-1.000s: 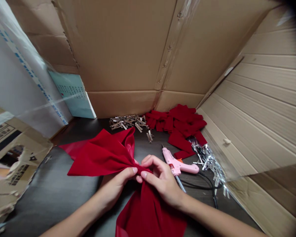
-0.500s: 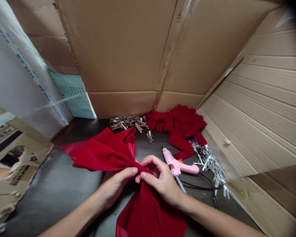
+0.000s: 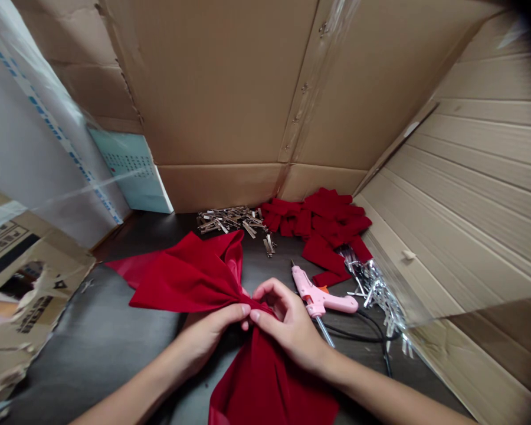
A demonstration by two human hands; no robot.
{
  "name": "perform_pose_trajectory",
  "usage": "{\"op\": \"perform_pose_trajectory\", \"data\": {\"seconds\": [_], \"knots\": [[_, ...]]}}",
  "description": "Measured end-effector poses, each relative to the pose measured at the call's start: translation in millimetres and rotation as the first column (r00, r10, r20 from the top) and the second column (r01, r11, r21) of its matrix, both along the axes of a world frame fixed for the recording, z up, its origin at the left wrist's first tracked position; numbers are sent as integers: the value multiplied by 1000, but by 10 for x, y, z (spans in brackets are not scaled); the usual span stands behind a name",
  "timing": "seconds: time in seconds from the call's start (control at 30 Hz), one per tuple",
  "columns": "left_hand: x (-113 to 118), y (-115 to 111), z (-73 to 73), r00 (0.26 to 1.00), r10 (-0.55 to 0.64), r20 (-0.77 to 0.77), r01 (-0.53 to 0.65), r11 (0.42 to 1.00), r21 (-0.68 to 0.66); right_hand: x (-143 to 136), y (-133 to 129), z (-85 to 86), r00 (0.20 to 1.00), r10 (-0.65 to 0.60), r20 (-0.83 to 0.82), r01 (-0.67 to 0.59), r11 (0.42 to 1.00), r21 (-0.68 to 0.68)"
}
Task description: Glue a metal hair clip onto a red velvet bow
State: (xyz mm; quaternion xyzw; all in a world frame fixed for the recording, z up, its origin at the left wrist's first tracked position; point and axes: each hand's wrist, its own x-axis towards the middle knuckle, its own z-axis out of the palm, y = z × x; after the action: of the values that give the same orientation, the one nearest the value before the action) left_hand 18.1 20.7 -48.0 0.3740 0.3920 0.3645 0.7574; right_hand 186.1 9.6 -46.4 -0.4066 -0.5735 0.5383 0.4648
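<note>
A large piece of red velvet fabric (image 3: 183,274) is gathered into tight folds at its middle. One part spreads to the upper left, and another hangs down toward the front edge of the view. My left hand (image 3: 216,330) pinches the gathered part between thumb and fingers. Right beside it, my right hand (image 3: 287,321) grips the same gather, its index finger curled and its thumb tip close to the left thumb. Some fingertips are hidden behind the cloth. A pink glue gun (image 3: 321,298) lies just right of my right hand, with a glue stick in its back end.
Metal hair clips (image 3: 230,219) lie heaped at the back. Cut red velvet strips (image 3: 331,221) are piled beside them, with silver twist ties (image 3: 378,289) in front. A black cord (image 3: 363,337) trails from the glue gun. Cardboard walls (image 3: 221,88) enclose the dark table (image 3: 128,336).
Both hands stay at the gather, with the thumbs a little closer together. The upper left part of the red fabric has sunk slightly. Everything else looks unmoved.
</note>
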Motion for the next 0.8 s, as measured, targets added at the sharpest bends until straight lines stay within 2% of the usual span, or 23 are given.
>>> {"op": "perform_pose_trajectory", "data": {"seconds": [0.13, 0.23, 0.4, 0.57, 0.73, 0.8], "knots": [[-18, 21, 21, 1000, -16, -4, 16, 1000, -9, 3, 9, -5, 1000, -2, 11, 2, 1000, 2], [-28, 41, 58, 1000, 17, -10, -18, 999, -29, 4, 17, -16, 999, -2, 34, 1, 1000, 12], [-53, 113, 132, 990, 139, -37, -138, 990, 25, 1, 12, -13, 981, -14, 194, 5, 999, 44], [-115, 184, 171, 989, 145, 44, -146, 989, 29, -7, -10, -4, 948, 26, 318, -36, 999, 28], [-185, 249, 178, 985, 166, 40, -166, 986, -6, -13, -19, 22, 923, 10, 385, -31, 998, 49], [-210, 279, 194, 985, 173, -15, -172, 985, 28, -13, -21, 40, 909, -12, 416, -32, 995, 98]]}}
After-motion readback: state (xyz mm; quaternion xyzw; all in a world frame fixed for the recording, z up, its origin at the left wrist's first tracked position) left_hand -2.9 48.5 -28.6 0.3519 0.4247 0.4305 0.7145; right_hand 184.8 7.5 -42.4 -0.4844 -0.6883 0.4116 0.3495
